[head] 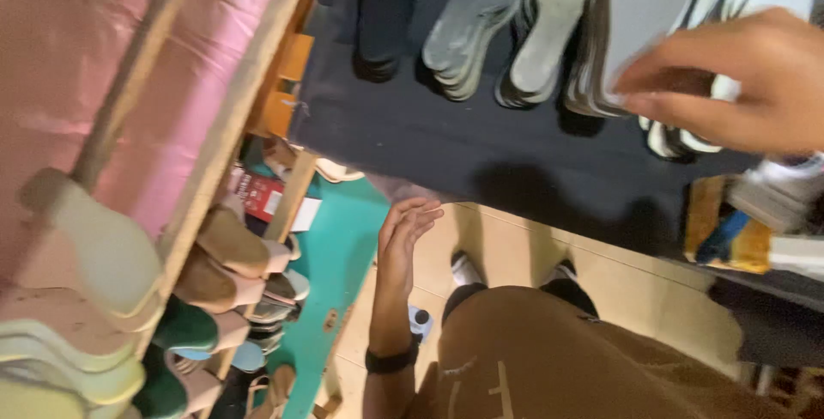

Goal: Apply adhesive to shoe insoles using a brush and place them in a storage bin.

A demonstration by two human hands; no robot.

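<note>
A small red box with a white label (260,194) sits low behind a pale wooden shelf frame (225,118), near stacked tan and green foam shoe soles (206,282), and a yellow and blue patterned package (725,234) hangs at the right edge of the dark cloth-covered counter (446,144). Flat grey and white insoles (549,28) lie in fanned piles on the counter, and the right hand (738,84) rests on one pile (627,33) with fingers close together, pinching the top grey insole. The left hand (403,230) hangs open and empty below the counter edge, over the teal board (335,256), a black band on its wrist
</note>
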